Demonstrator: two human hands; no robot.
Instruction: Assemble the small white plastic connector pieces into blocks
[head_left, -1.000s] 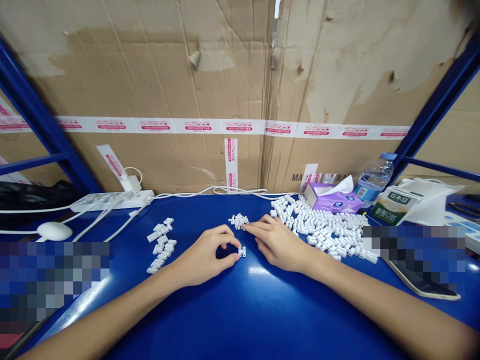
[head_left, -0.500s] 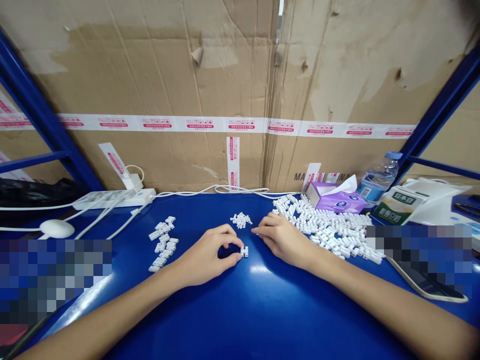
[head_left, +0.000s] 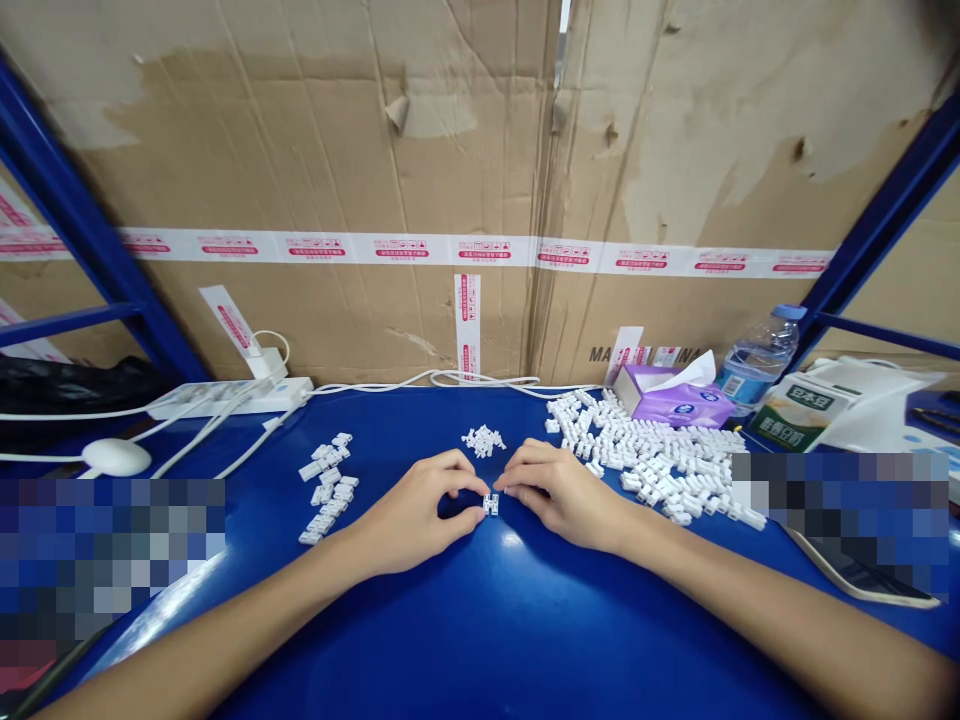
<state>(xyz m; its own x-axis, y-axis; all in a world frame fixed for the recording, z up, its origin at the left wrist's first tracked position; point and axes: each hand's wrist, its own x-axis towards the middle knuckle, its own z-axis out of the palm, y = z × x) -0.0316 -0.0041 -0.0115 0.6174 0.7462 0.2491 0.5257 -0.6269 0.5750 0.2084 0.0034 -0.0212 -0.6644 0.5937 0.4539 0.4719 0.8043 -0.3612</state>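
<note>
My left hand (head_left: 439, 510) pinches a small white plastic connector (head_left: 490, 504) between thumb and forefinger, at the blue tabletop. Close on its right, my right hand (head_left: 559, 495) has its fingertips pressed together. A speck of white shows at those tips, too small to name. Just beyond both hands is a little heap of tiny white plastic pieces (head_left: 484, 441). Left of my left hand lie several white connectors (head_left: 328, 490) in a loose column. A large spread of similar white connectors (head_left: 660, 455) covers the table to the right of my right hand.
Behind the connectors stand a purple tissue pack (head_left: 675, 397), a water bottle (head_left: 761, 355) and a carton (head_left: 802, 412). A white power strip (head_left: 229, 397) with cables lies at the back left. Cardboard (head_left: 337, 150) walls off the far edge, between blue metal posts.
My right hand has moved left and nearer, from beside the little heap to the connector. My left hand stays nearly where it was, pinching the connector.
</note>
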